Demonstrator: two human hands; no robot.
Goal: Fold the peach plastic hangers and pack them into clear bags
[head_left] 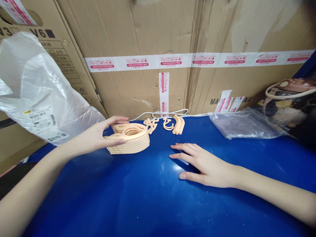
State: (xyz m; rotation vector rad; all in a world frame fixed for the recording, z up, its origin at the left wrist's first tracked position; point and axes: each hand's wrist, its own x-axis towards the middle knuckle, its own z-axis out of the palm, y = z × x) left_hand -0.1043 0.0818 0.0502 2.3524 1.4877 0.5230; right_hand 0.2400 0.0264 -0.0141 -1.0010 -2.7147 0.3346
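My left hand (98, 135) is around the left end of a stack of beige plastic hanger parts (130, 144), thumb on the near side and fingers on the far side. The stacked pieces are curved, with a rounded opening at the top. My right hand (204, 164) hovers or rests low over the blue table, palm down, fingers stretched and apart, holding nothing. Behind, between the hands, lie several small beige hook pieces (150, 125), a single beige hook (168, 124) and a few short curved beige arms (178, 125).
A white plastic mailer bag (46, 92) leans at the left. Large cardboard boxes (138, 36) stand along the back of the blue table (138, 197). A white cable (158, 113) runs before them. At right lie a clear plastic bag (242, 123) and a dark bag with a fluffy charm (288, 115).
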